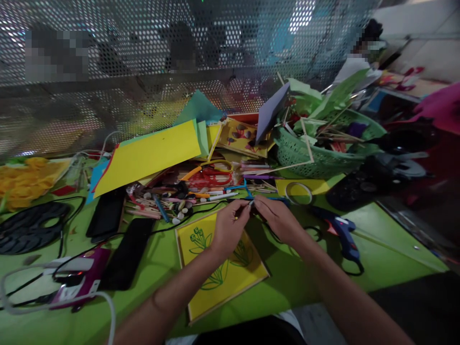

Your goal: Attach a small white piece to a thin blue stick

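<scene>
My left hand (230, 226) and my right hand (277, 219) meet fingertip to fingertip above the far edge of a yellow picture board (204, 304). Both are closed in a pinch. A tiny pale bit shows between the fingertips, too small to name. Green tulip-like flowers are drawn on the board, which has thin wooden strips along its edges. My left wrist and forearm cover part of the drawing. Right of my right hand lies a blue glue gun (343, 235). Just beyond my fingers are several pens and thin sticks.
A green basket (298, 155) with paper scraps stands at the back right, near a tape roll (299, 193). Yellow sheets (151, 155), orange-handled scissors (192, 173) and pebbles lie behind. Dark phones (131, 254) and a purple power strip (81, 282) with cables are left. Perforated metal (143, 96) rises behind.
</scene>
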The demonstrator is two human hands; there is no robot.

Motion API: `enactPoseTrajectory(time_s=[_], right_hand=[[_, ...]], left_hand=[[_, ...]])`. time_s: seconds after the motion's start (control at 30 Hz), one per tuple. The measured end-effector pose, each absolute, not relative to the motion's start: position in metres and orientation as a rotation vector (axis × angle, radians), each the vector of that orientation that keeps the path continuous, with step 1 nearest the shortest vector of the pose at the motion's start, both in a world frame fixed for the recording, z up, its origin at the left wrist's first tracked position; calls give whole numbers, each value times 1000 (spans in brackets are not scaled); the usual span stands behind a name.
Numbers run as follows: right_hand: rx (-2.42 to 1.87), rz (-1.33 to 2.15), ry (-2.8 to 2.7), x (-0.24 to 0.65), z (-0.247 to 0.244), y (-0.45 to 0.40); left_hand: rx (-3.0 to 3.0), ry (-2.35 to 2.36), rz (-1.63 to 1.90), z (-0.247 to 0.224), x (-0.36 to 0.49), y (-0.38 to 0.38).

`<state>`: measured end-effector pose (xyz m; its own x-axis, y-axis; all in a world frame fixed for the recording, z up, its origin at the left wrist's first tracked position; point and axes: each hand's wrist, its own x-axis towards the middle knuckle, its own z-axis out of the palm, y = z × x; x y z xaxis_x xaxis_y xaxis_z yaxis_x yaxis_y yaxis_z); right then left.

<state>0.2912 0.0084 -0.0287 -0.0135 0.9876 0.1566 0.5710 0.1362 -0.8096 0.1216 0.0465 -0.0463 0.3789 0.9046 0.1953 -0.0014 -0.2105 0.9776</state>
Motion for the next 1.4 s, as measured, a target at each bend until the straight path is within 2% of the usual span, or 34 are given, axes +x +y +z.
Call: enactPoseTrajectory(time_s=[0.43,1.4], right_hand=[[-1330,863,-1495,285,-32,8],[-1372,745,-1614,287,-35,7]], left_hand=[[1494,842,1036,-40,120,48],[1488,842,1012,-42,118,46]])
